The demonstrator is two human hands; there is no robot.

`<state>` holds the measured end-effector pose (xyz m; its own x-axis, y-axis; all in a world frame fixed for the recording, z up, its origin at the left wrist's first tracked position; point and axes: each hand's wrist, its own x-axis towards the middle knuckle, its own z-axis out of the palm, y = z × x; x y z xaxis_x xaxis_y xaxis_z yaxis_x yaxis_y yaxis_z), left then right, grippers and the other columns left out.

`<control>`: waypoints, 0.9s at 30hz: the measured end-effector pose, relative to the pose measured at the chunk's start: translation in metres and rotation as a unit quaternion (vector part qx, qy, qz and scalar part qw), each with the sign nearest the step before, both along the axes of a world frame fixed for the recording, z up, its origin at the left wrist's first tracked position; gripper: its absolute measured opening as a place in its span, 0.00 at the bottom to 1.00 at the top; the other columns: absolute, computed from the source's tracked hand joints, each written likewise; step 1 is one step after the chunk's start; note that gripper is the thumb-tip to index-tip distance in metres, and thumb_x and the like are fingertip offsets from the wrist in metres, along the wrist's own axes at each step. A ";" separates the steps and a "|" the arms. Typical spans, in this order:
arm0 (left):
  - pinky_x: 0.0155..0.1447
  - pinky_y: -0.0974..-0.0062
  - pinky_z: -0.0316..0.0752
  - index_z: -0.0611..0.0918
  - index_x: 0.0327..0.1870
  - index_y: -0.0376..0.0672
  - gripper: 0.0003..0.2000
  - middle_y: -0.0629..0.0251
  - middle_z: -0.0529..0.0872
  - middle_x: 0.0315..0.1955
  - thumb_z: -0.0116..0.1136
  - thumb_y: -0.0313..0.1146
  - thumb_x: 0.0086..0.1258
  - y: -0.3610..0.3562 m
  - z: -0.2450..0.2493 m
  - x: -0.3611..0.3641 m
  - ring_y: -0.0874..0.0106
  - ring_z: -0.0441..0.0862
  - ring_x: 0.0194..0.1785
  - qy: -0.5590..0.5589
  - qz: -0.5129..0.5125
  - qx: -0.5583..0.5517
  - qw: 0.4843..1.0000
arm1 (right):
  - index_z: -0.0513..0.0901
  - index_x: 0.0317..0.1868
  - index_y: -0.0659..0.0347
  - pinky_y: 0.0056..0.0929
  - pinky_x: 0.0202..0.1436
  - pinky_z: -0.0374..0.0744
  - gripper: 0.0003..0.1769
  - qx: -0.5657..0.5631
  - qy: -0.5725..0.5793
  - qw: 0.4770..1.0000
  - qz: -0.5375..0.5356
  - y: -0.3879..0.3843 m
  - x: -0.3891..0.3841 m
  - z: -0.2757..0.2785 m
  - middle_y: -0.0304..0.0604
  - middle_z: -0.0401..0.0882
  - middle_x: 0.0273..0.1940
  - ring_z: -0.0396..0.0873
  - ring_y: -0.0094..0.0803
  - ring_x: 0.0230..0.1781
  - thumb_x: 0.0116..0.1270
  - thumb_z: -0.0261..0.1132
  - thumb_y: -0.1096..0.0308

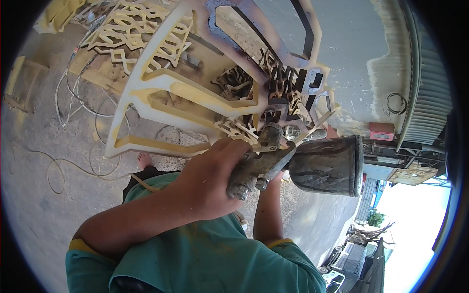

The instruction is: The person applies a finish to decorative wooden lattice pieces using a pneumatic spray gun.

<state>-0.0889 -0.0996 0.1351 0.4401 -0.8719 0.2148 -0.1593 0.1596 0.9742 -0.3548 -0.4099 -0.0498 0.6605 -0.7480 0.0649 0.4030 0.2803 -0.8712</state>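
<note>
My left hand (207, 178) is closed around the handle of a metal spray gun (264, 166). Its worn, paint-smeared cup (325, 168) extends toward the right of the picture. The nozzle points toward a large cut-out lattice panel (168, 115), cream and yellow with dark purplish patches near its upper part. An air hose (141, 181) runs from beneath my left hand. My right forearm (268, 215) reaches up behind the gun. The gun and cup hide my right hand, so its fingers and anything they hold do not show.
The view is tilted sideways. More cream lattice pieces (132, 31) lie at the upper left, and dark cut-out pieces (239, 80) are piled behind the panel. Loose hoses (73, 107) loop across the floor. A grey wall (351, 58) carries a red box (381, 131). Parked vehicles (344, 263) stand farther off.
</note>
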 end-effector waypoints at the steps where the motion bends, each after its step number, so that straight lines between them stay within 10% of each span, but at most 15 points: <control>1: 0.51 0.60 0.74 0.71 0.54 0.34 0.26 0.45 0.76 0.46 0.63 0.24 0.50 0.002 -0.001 0.000 0.48 0.76 0.49 0.000 0.002 0.001 1.000 | 0.65 0.66 0.59 0.44 0.63 0.73 0.36 0.034 -0.030 0.999 0.021 0.008 0.003 0.007 0.48 0.69 0.62 0.71 0.43 0.59 0.69 0.52 0.39; 6: 0.50 0.60 0.74 0.70 0.55 0.34 0.27 0.45 0.76 0.46 0.63 0.24 0.50 0.002 -0.003 -0.001 0.48 0.76 0.48 0.010 -0.001 0.008 1.000 | 0.57 0.72 0.52 0.33 0.58 0.80 0.40 -0.054 0.034 0.998 -0.017 0.014 0.005 0.009 0.47 0.65 0.67 0.71 0.34 0.62 0.64 0.67 0.65; 27: 0.51 0.58 0.73 0.70 0.55 0.36 0.28 0.47 0.76 0.46 0.63 0.24 0.49 0.003 -0.012 0.006 0.46 0.76 0.49 -0.018 0.008 -0.001 1.000 | 0.67 0.65 0.62 0.44 0.65 0.71 0.30 0.081 -0.005 0.994 -0.077 0.029 0.027 0.035 0.48 0.71 0.62 0.72 0.44 0.61 0.73 0.48 0.48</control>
